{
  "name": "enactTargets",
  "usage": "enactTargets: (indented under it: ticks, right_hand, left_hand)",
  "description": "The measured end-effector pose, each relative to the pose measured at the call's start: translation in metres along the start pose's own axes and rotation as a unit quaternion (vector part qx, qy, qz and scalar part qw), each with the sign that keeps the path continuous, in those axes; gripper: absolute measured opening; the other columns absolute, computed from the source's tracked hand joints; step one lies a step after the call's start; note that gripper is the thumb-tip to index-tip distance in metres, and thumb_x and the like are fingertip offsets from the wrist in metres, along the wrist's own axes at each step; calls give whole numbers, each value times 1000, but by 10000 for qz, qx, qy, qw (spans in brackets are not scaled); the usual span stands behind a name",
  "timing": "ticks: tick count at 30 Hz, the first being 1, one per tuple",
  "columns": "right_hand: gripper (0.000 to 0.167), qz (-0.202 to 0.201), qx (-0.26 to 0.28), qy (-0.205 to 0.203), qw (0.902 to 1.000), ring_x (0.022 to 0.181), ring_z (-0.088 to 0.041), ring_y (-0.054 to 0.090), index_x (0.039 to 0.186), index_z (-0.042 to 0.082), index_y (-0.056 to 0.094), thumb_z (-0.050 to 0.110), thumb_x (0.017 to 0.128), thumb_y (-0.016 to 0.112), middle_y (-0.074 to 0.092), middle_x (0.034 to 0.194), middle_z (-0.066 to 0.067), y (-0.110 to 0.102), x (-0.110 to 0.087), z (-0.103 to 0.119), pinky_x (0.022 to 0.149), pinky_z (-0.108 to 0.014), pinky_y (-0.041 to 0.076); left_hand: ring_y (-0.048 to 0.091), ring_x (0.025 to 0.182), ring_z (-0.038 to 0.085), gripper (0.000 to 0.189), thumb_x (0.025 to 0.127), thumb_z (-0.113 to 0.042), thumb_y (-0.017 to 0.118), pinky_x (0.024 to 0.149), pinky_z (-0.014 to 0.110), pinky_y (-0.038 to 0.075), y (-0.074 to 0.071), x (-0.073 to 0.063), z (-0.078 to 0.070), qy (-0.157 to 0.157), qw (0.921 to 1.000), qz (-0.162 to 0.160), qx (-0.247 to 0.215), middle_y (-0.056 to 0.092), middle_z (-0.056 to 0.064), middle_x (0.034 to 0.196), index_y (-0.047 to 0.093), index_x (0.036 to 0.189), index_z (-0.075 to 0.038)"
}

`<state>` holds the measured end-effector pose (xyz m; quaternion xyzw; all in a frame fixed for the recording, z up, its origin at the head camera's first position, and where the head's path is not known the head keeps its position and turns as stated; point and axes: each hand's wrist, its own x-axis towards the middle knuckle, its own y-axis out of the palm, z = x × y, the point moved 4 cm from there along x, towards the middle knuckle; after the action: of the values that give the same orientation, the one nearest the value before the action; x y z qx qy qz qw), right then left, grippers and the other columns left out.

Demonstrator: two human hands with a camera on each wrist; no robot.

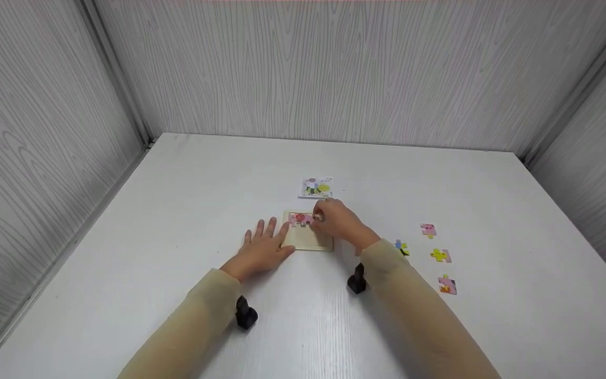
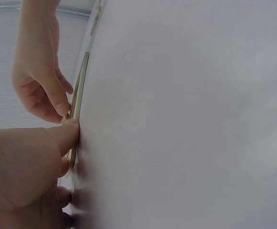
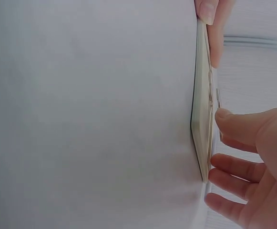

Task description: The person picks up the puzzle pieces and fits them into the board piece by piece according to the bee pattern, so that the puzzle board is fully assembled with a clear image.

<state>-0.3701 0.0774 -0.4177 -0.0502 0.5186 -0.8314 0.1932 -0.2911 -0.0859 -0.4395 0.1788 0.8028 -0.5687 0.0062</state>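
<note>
A square wooden puzzle tray (image 1: 311, 242) lies on the table, with pink puzzle pieces (image 1: 299, 219) along the upper left of its recess. My left hand (image 1: 263, 250) rests with fingers spread at the tray's left side, its thumb and forefinger touching the rim. Over the tray's upper right, my right hand (image 1: 341, 221) pinches a puzzle piece (image 3: 219, 98) between thumb and forefinger. Seen from the right wrist, that piece stands on edge just off the tray surface. Its picture is mostly hidden by the fingers.
A picture card (image 1: 316, 188) lies beyond the tray. To the right are loose pieces: a pink one (image 1: 428, 230), a yellow one (image 1: 441, 256), a pink and orange one (image 1: 447, 285), and a blue and yellow one (image 1: 401, 247) partly behind the right sleeve. Panels (image 1: 334, 73) enclose the table.
</note>
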Motion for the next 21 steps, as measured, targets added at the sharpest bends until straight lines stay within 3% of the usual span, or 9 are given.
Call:
enactTargets:
  ticks: [8,21]
  right_hand:
    - [24,-179,-357,-185,9990,97,-20,49,109,3,61,18,89,63,55,103,-6,6,3,1,86,-33,44]
    - [23,-171,-640,-2,9978,100,-20,48,108,4,63,18,90,60,54,102,-6,7,6,3,88,-33,44]
  left_hand:
    - [-5,138,40,67,97,-48,35,106,60,2,6,3,4,56,9999,-99,74,1,18,154,14,150,-14]
    - [-5,138,40,66,98,-47,36,106,59,1,5,2,0,7,10000,-77,50,1,18,154,15,150,-14]
